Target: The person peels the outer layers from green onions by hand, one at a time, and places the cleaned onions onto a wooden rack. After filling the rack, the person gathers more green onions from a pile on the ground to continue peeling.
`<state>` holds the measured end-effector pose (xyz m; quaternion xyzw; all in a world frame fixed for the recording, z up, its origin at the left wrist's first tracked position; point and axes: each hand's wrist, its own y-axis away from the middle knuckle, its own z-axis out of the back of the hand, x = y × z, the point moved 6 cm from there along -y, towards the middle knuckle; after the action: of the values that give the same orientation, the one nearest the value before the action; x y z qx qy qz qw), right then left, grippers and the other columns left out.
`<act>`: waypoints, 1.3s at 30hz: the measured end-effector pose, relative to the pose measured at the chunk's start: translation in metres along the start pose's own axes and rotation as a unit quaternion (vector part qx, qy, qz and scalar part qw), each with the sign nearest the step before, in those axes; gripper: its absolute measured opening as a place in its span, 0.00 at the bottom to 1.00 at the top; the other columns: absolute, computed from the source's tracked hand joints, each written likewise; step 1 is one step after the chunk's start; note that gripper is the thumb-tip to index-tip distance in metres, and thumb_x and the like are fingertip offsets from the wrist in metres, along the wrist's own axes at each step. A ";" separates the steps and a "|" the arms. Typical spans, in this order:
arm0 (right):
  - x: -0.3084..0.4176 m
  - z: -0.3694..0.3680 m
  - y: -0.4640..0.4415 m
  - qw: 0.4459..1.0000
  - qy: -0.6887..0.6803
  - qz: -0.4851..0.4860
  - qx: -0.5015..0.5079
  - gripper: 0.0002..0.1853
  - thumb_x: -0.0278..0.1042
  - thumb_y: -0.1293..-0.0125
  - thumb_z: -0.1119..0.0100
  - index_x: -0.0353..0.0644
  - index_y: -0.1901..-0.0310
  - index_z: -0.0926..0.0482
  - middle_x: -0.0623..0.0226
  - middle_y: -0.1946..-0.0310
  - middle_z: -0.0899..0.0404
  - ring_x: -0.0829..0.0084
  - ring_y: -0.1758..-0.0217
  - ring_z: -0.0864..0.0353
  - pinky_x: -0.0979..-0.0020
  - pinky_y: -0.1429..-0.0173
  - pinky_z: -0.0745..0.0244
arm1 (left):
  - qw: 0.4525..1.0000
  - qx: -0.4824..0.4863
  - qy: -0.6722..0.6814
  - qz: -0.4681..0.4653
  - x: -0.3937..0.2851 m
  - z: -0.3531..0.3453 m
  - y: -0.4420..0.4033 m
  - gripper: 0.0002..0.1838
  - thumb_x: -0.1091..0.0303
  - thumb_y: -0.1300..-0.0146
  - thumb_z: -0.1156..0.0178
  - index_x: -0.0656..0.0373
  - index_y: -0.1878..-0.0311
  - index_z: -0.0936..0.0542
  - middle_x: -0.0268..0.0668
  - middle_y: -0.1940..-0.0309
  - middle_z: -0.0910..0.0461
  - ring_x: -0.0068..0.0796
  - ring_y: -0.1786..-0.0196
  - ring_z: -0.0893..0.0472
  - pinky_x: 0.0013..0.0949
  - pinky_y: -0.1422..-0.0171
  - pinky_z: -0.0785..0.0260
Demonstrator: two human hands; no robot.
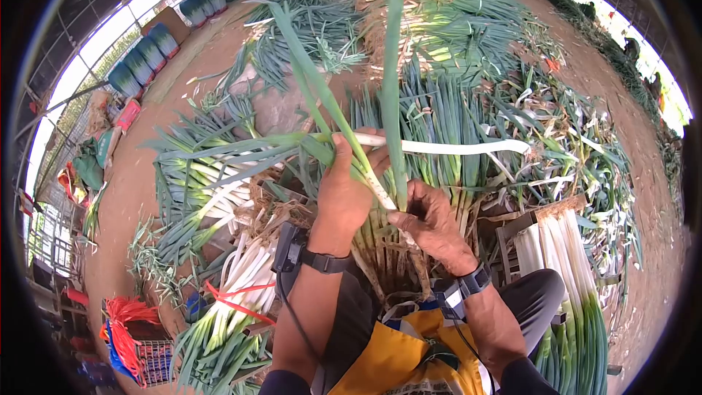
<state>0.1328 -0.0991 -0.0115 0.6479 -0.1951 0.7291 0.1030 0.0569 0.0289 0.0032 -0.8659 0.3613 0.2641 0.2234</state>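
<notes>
Yellow cloth of one apron [380, 362] showed nearest, between two bare forearms, each wearing one wrist device [290, 249]. Beyond them, the left hand [345, 194] had its fingers closed round a white leek [461, 148] that lay crosswise, root end to the right; part of that grip was hidden. Just beside it, the right hand [436, 230] pinched the lower end of a tilted leek [376, 186] between thumb and fingers. One upright leaf [393, 88] rose by the pinch; whether it joined the tilted leek could not be told. Good handling seemed to call for a pinch low on the pale end, firm against slipping but light enough not to bruise, with the white leek clear of it.

Counted outward: two leeks in the hands; one wire basket [155, 362] with red strips [135, 329] at lower left; one bundle [563, 249] at right, white ends uppermost; one dense row [439, 117] ahead, its stalks too many to count; about seven packs [139, 66] far left.
</notes>
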 end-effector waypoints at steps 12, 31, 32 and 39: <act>0.005 -0.004 0.014 0.990 0.045 0.127 -0.051 0.12 0.22 0.44 0.29 0.37 0.65 0.26 0.71 0.75 0.33 0.75 0.71 0.34 0.71 0.63 0.34 | 0.997 -0.057 0.041 -0.008 0.006 0.018 0.001 0.25 0.46 0.25 0.50 0.62 0.48 0.23 0.46 0.45 0.20 0.33 0.45 0.21 0.34 0.43 0.27; 0.011 0.324 0.083 0.833 0.440 0.013 -0.336 0.32 0.30 0.38 0.31 0.38 0.33 0.31 0.57 0.51 0.19 0.67 0.55 0.17 0.66 0.52 0.19 | 0.955 -0.261 -0.004 -0.143 -0.044 0.063 0.008 0.22 0.46 0.22 0.55 0.59 0.53 0.26 0.46 0.56 0.17 0.33 0.62 0.17 0.34 0.52 0.25; 0.010 0.266 0.078 0.890 0.354 0.073 -0.280 0.31 0.25 0.39 0.31 0.41 0.34 0.30 0.60 0.52 0.19 0.71 0.57 0.18 0.70 0.55 0.19 | 0.954 -0.267 -0.010 -0.139 -0.039 0.061 0.006 0.23 0.46 0.22 0.57 0.58 0.53 0.27 0.46 0.56 0.17 0.33 0.62 0.17 0.34 0.52 0.25; 0.037 0.001 0.049 0.893 0.391 0.181 -0.130 0.27 0.30 0.50 0.25 0.41 0.48 0.25 0.54 0.59 0.22 0.49 0.57 0.21 0.54 0.54 0.24 | 0.937 -0.325 -0.048 -0.117 -0.017 0.049 0.009 0.22 0.47 0.21 0.59 0.59 0.55 0.28 0.45 0.58 0.17 0.31 0.63 0.18 0.34 0.51 0.24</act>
<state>0.1083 -0.1475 0.0175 0.2454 -0.3459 0.8975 0.1209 0.0254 0.0600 -0.0248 -0.9137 0.1407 0.3805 -0.0239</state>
